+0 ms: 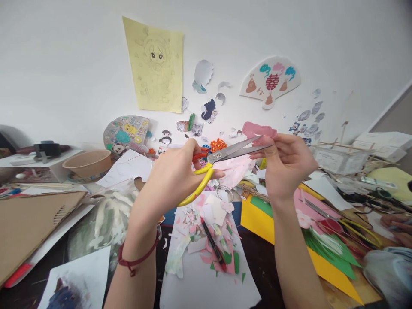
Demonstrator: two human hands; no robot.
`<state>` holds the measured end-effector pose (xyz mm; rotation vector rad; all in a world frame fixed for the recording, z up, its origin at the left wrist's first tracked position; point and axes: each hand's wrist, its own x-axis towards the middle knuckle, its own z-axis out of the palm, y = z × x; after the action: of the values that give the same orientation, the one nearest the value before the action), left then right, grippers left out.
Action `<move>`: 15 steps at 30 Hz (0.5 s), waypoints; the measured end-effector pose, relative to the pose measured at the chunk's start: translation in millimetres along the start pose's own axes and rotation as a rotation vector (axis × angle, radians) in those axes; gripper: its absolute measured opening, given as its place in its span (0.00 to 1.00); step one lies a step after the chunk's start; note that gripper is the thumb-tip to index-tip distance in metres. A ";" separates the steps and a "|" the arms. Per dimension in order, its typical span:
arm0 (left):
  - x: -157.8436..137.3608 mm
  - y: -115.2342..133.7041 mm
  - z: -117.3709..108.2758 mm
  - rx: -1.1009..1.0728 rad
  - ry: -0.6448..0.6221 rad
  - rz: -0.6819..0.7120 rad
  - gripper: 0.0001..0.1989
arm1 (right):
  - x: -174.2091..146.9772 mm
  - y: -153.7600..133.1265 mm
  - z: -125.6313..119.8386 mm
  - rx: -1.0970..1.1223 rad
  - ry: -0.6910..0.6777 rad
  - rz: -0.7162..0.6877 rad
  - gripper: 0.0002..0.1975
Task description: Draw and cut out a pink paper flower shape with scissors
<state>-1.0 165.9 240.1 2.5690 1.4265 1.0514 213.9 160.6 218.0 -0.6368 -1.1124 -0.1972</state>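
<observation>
White wall (pixel 83 73) covered in pinned-up paper bits stands behind a cluttered, dark-topped table (pixel 264 264). At the blade tips of the yellow-handled scissors (pixel 220 155), a rounded pink piece (pixel 255 130) is held up in the air, pinched between the thumb and fingers of the right hand (pixel 285 161). The left hand (pixel 175 171) has its fingers curled around the handles, and the blades stand apart. Below the scissors, a white sheet (pixel 206 294) carries pink, green and white scraps (pixel 219 208) and a dark pen (pixel 213 243). Left of the scissors are a clay-coloured bowl (pixel 86 165) and, nearer, brown cardboard (pixel 35 223). To their right lie orange-yellow paper (pixel 257 221), a second pair of scissors (pixel 318 209) and, farther out, another person's hand (pixel 397 229). Above them hang a yellow drawing (pixel 154 77) and a painted fan (pixel 272 83).
</observation>
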 end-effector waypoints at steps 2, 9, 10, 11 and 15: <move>1.7 -0.8 2.0 -0.027 0.002 0.001 0.26 | 0.4 -0.8 0.1 0.018 -0.021 0.045 0.07; 6.3 -4.2 6.9 -0.129 0.026 0.037 0.25 | 3.3 0.4 -3.9 0.031 -0.090 0.066 0.08; 6.7 -4.6 7.3 -0.148 0.023 0.043 0.25 | 4.3 0.6 -4.8 0.032 -0.103 0.061 0.07; 7.0 -4.9 7.9 -0.168 0.018 0.048 0.25 | 5.3 0.9 -5.6 0.031 -0.115 0.055 0.07; 8.0 -5.2 10.6 -0.265 -0.003 0.054 0.24 | 8.2 1.2 -7.4 0.038 -0.129 0.048 0.06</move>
<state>4.0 178.0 234.6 2.4294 1.1351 1.1559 223.8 158.7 222.6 -0.6491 -1.2206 -0.0949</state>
